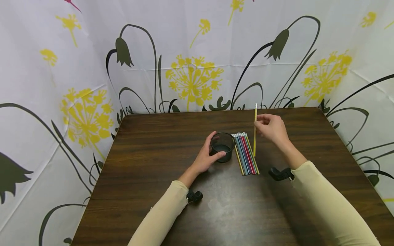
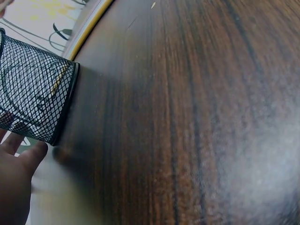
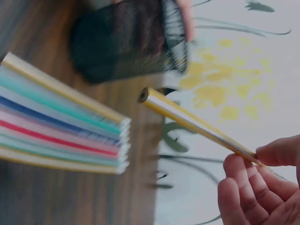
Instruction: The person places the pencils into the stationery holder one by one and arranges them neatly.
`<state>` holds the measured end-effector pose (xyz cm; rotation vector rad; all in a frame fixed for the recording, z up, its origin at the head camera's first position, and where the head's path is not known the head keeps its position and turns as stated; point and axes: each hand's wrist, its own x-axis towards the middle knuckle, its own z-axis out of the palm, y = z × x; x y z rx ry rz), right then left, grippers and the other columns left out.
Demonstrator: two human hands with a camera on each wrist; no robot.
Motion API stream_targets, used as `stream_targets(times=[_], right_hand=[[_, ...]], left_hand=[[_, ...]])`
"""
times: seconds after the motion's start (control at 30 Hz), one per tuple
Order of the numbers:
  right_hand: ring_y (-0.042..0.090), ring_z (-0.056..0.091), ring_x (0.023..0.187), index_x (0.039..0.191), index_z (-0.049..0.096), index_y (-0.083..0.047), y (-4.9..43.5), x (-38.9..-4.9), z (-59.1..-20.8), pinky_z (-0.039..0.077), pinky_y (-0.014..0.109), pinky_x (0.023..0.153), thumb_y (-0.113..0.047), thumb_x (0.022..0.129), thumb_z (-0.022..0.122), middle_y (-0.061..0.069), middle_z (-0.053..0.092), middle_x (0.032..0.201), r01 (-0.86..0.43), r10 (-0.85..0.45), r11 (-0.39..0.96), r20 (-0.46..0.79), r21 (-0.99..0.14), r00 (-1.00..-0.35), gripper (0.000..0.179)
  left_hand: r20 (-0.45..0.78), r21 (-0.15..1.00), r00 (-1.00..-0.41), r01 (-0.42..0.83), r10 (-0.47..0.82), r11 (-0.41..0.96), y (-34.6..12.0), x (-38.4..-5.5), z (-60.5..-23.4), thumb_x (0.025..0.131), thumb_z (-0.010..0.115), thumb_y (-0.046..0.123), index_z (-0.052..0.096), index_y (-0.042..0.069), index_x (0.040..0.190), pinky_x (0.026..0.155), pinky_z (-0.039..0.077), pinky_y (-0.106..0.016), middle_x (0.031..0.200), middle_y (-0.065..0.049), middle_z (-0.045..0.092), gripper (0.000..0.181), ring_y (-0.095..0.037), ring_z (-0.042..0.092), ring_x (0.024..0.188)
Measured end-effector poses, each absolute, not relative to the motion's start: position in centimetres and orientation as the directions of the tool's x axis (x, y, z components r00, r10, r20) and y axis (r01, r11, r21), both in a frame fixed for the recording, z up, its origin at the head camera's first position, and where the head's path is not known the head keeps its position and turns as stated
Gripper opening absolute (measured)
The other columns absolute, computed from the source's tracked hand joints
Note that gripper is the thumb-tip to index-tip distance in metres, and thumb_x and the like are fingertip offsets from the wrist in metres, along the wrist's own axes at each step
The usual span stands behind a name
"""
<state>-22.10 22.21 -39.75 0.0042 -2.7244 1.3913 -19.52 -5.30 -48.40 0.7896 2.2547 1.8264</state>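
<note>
My left hand (image 1: 207,158) grips a black mesh pencil cup (image 1: 226,157), thumb on the near side and fingers round the far left. In the left wrist view the mesh cup (image 2: 35,89) stands on the table. Between the thumb and fingers of my right hand (image 1: 272,128) a yellow pencil (image 1: 255,136) is pinched near its upper part, held upright above the table. Its lower end is flat and unsharpened in the right wrist view, where the pencil (image 3: 187,123) slants. A row of several pencils (image 1: 245,153) in different colours lies side by side, right of the cup.
The dark wood table (image 1: 147,150) carries these things near its middle. Behind it hangs a white curtain (image 1: 184,41) with yellow and grey-green flowers. A dark wrist camera (image 1: 280,174) sits at the right sleeve, another wrist camera (image 1: 194,196) at the left.
</note>
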Motion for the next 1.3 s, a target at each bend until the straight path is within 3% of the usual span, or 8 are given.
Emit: stream_targets(times=[0.17,0.3,0.43,0.57,0.83,0.97,1.3], right_hand=[[0.015,0.068,0.067,0.119,0.062,0.003,21.0,-21.9,-38.5,0.056,0.031,0.058,-0.016,0.094,0.063,0.013,0.072,0.091,-0.1,0.005,0.421,0.113,-0.902,-0.994,0.032],[0.019,0.071,0.071,0.114,0.059,0.005,19.6,-21.6,-37.9,0.056,0.029,0.057,-0.013,0.093,0.065,0.004,0.073,0.087,-0.148,-0.009,0.287,0.152,-0.946,-0.988,0.028],[0.017,0.071,0.071,0.112,0.057,0.006,18.3,-21.4,-38.0,0.055,0.03,0.056,-0.01,0.092,0.065,0.012,0.073,0.09,-0.186,-0.019,0.218,0.187,-0.958,-0.982,0.027],[0.016,0.069,0.07,0.111,0.058,0.004,17.2,-21.2,-38.8,0.056,0.031,0.056,-0.01,0.092,0.066,0.019,0.07,0.093,-0.203,-0.04,0.267,0.199,-0.942,-0.979,0.025],[0.018,0.067,0.073,0.104,0.061,-0.006,16.1,-20.8,-40.6,0.054,0.035,0.064,-0.013,0.091,0.068,0.007,0.07,0.092,-0.292,-0.152,0.485,0.25,-0.824,-0.956,0.016],[0.019,0.068,0.079,0.102,0.061,-0.007,15.8,-20.6,-41.3,0.053,0.039,0.071,-0.014,0.09,0.069,0.006,0.069,0.092,-0.323,-0.195,0.525,0.258,-0.788,-0.946,0.017],[0.019,0.069,0.079,0.098,0.061,-0.009,15.2,-20.7,-42.8,0.055,0.038,0.068,-0.012,0.09,0.068,0.005,0.068,0.093,-0.347,-0.262,0.558,0.237,-0.753,-0.935,0.012]], left_hand=[[0.22,0.946,-0.851,0.306,0.477,0.11,-5.3,-19.6,-48.5,0.093,0.067,0.008,0.015,0.007,0.156,0.106,0.03,-0.061,0.148,-0.032,0.032,0.082,-0.045,0.031,0.137],[0.214,0.944,-0.856,0.305,0.47,0.125,-5.3,-19.6,-48.4,0.093,0.067,0.009,0.015,0.008,0.156,0.106,0.031,-0.059,0.149,-0.029,0.034,0.081,-0.043,0.032,0.138],[0.213,0.94,-0.863,0.31,0.459,0.145,-5.2,-19.6,-48.4,0.094,0.067,0.011,0.017,0.01,0.156,0.106,0.033,-0.057,0.149,-0.025,0.036,0.08,-0.04,0.032,0.139],[0.218,0.943,-0.859,0.307,0.463,0.126,-5.2,-19.6,-48.5,0.093,0.067,0.009,0.017,0.008,0.156,0.106,0.033,-0.058,0.148,-0.027,0.036,0.08,-0.043,0.032,0.138],[0.226,0.945,-0.852,0.31,0.473,0.107,-5.2,-19.6,-48.5,0.094,0.066,0.01,0.016,0.009,0.155,0.106,0.032,-0.059,0.148,-0.027,0.035,0.079,-0.045,0.031,0.138],[0.215,0.948,-0.853,0.3,0.476,0.109,-5.2,-19.6,-48.5,0.095,0.065,0.01,0.015,0.009,0.156,0.106,0.031,-0.06,0.149,-0.025,0.034,0.079,-0.044,0.03,0.139],[0.203,0.949,-0.855,0.292,0.477,0.119,-5.1,-19.5,-48.4,0.095,0.063,0.008,0.014,0.009,0.156,0.106,0.03,-0.061,0.15,-0.027,0.032,0.078,-0.044,0.028,0.14]])
